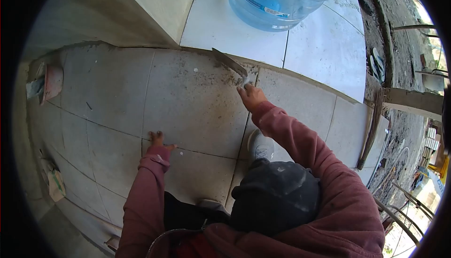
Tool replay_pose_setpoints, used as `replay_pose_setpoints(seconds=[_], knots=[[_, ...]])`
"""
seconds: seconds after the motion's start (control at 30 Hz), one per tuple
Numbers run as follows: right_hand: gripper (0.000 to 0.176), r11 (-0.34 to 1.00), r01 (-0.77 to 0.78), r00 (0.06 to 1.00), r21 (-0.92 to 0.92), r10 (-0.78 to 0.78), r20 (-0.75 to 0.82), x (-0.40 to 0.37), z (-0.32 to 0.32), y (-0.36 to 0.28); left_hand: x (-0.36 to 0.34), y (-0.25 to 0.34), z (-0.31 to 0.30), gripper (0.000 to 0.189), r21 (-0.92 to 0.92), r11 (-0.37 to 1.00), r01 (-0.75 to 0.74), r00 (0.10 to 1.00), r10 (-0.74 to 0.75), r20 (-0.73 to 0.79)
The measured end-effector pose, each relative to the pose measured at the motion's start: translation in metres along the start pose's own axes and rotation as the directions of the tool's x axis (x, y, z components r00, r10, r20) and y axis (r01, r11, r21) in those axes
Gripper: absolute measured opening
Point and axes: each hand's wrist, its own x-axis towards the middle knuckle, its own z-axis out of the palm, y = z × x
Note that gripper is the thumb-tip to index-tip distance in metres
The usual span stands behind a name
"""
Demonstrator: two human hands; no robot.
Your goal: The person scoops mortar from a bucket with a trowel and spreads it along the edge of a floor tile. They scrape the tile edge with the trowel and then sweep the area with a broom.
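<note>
One trowel [231, 63] is slanting toward the upper left, beside the white step [324, 46] at upper centre. The right hand [252, 98], nearer, is gripping it; the left hand [160, 142], farther off left of centre, is resting empty on the floor tiles [192, 117], thumb spread.

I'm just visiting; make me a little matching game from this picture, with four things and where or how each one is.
1. Trowel
2. Water bottle
3. Left hand
4. Sleeves

A. Standing on white tiles
B. Dusky red
C. Held in the right hand
D. Holding no tool

Pairs: 1-C, 2-A, 3-D, 4-B
</note>
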Motion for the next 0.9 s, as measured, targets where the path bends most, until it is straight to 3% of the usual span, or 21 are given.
replay_pose_setpoints(seconds=[0.07, 0.2, 0.27, 0.4, 0.5, 0.67, 0.77, 0.9], knots=[[0.043, 0.995, -0.073, 0.997, 0.067, 0.073, 0.011, -0.014, -0.002, 0.017, -0.001, 0.002, -0.005, 0.103, 0.025, 0.999, 0.02, 0.997, -0.022, 0.078], [0.043, 0.998, 0.032, 0.999, -0.049, -0.032, -0.007, -0.006, -0.004, 0.017, -0.007, 0.019, -0.009, 0.103, 0.096, 0.991, 0.09, 0.989, -0.1, 0.109], [0.042, 0.996, 0.084, 0.996, -0.023, -0.085, -0.017, 0.018, 0.014, -0.032, -0.005, 0.017, -0.006, 0.102, 0.121, 0.99, 0.079, 0.995, -0.086, 0.053], [0.042, 0.999, 0.052, 0.998, 0.004, -0.052, -0.028, 0.012, 0.026, -0.035, 0.002, -0.001, -0.006, 0.105, 0.016, 1.0, -0.01, 1.0, 0.009, 0.03], [0.04, 1.0, 0.024, 1.0, -0.017, -0.025, -0.012, 0.011, 0.026, -0.025, -0.003, 0.016, -0.009, 0.106, 0.113, 0.987, 0.11, 0.984, -0.124, 0.127], [0.04, 0.999, 0.038, 0.999, -0.028, -0.037, 0.025, 0.026, 0.035, -0.071, -0.001, 0.004, 0.0, 0.105, 0.016, 1.0, 0.0, 0.999, -0.001, 0.036], [0.04, 0.997, 0.078, 0.996, -0.03, -0.076, 0.037, 0.037, 0.031, -0.081, -0.005, 0.015, -0.007, 0.106, 0.105, 0.993, 0.053, 0.994, -0.063, 0.088], [0.042, 0.998, 0.06, 0.996, -0.036, -0.058, 0.065, 0.038, 0.029, -0.084, -0.004, 0.01, -0.005, 0.105, 0.019, 1.0, 0.02, 0.998, -0.021, 0.052]])
